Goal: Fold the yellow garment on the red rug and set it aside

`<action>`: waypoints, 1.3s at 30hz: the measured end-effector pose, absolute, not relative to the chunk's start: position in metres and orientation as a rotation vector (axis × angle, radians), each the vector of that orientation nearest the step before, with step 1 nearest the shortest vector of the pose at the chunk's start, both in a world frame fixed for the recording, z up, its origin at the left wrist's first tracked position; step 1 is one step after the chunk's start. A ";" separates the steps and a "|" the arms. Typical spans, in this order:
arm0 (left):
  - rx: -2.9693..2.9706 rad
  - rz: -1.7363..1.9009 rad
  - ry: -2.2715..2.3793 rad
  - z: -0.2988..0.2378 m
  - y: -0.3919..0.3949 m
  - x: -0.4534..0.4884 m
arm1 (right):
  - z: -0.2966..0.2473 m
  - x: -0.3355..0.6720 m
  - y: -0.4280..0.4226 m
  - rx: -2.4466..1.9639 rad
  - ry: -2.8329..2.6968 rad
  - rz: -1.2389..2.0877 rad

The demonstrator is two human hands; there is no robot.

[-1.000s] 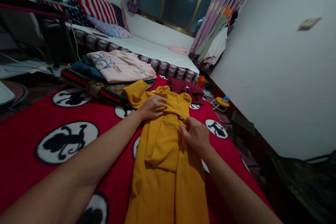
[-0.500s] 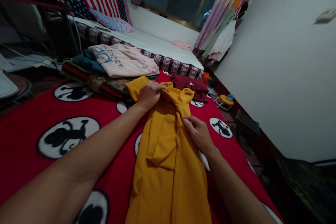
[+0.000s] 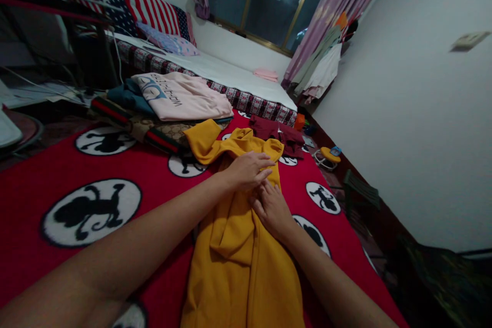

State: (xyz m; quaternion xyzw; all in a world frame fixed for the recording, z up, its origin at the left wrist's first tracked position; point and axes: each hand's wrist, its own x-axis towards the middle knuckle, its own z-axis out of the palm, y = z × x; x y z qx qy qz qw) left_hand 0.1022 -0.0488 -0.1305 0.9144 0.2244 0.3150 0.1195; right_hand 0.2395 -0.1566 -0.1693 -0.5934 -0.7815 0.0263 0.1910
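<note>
Red blanket [image 3: 46,164], printed with black cartoon figures in white circles, covered the surface where the person worked. A yellow garment [image 3: 242,271] lay lengthwise along it, running from the near edge of the view up past both hands. The left hand [image 3: 248,170] lay flat on the garment's upper part, palm down and fingers stretched out, closing on nothing. Just nearer than it, the right hand [image 3: 271,208] was also spread on the cloth, palm down. Its fingertips touched or were tucked just under the left hand's fingers, and it clasped nothing that could be seen.

Beside the right wrist, a folded flap of the yellow cloth lay along the garment's middle. Beyond the left hand's fingertips the garment's top bunched into folds, and one sleeve stuck out to the left of that hand. Farther out past the fingertips lay a maroon garment [image 3: 277,132], close to the yellow collar.

Up and to the left of the left hand, a folded pink sweatshirt [image 3: 184,96] rested on a pile, with a teal garment [image 3: 128,98] beside it. Behind these, well apart from the hands, ran a mattress [image 3: 230,73] with a striped pillow [image 3: 146,7], then a dark window [image 3: 265,5] and a purple curtain [image 3: 334,5]. To the right of the right hand rose a white wall [image 3: 415,113].
</note>
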 end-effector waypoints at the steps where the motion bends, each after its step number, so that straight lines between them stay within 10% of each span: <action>1: 2.696 0.880 0.720 -0.138 -0.048 0.105 | -0.166 0.244 -0.155 -1.628 -2.155 0.123; 18: 2.596 0.776 1.415 -0.172 -0.053 0.113 | -0.182 0.300 -0.001 -2.070 -2.063 -0.031; 39: 2.268 1.304 1.046 -0.178 -0.048 0.078 | -0.175 0.207 -0.155 -2.086 -2.072 -0.033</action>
